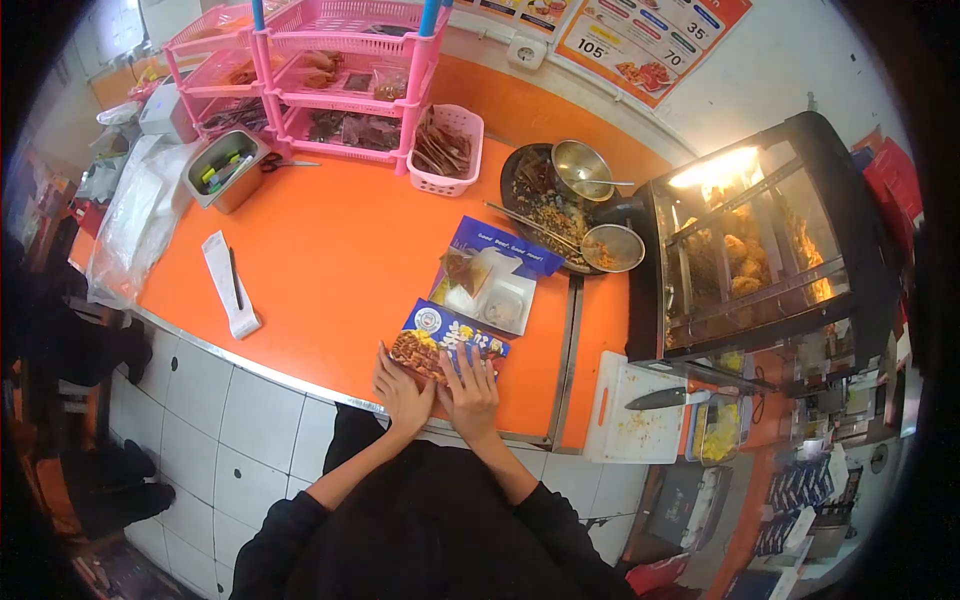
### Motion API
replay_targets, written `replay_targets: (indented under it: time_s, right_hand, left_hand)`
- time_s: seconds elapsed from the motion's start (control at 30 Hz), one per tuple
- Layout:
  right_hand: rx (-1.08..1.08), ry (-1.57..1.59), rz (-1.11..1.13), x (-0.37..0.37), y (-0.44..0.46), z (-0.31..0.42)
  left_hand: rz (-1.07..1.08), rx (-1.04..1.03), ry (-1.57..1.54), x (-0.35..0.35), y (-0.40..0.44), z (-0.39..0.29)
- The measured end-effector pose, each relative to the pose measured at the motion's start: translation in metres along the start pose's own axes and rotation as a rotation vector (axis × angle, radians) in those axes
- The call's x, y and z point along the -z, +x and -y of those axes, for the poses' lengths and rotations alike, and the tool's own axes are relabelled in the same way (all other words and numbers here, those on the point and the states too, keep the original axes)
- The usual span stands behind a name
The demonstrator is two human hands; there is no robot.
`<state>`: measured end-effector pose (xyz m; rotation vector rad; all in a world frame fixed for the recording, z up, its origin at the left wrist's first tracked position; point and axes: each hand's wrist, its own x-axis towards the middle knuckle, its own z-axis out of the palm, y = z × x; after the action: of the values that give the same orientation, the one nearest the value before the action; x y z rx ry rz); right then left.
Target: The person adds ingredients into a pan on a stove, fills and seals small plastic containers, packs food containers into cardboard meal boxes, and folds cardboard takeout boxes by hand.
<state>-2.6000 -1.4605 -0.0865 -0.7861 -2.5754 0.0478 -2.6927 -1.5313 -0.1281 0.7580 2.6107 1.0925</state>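
Note:
Close to the counter's front edge lies a blue and yellow printed food box panel [430, 322]; I cannot tell whether it is a separate box or part of the one behind it. My left hand [402, 397] rests at its near left corner, fingers stretched out. On its near right part lies my right hand [471, 396], fingers spread. Just behind, a raised blue flap with white lettering [505, 244] belongs to an open food box, in which rice [462, 300], a clear lidded cup [503, 305] and a small brown packet show.
A receipt with a pen [228, 285] lies to the left. Pink racks [345, 40], a pink basket [446, 181] and a metal container [228, 170] stand behind. Rightward are a dark pan [520, 195], a lit food warmer [760, 240] and a knife [655, 398] on a cutting board [620, 440].

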Motion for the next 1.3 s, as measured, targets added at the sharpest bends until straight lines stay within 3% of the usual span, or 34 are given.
replay_targets:
  time_s: [0.43, 1.3]
  right_hand:
    - [-0.091, 0.078, 0.085, 0.002, 0.001, 0.003]
    - [-0.092, 0.0, 0.0, -0.011, 0.003, 0.003]
  left_hand:
    - [0.046, -0.01, -0.026, 0.006, -0.001, 0.001]
    - [0.022, 0.052, -0.053, 0.0, 0.002, 0.001]
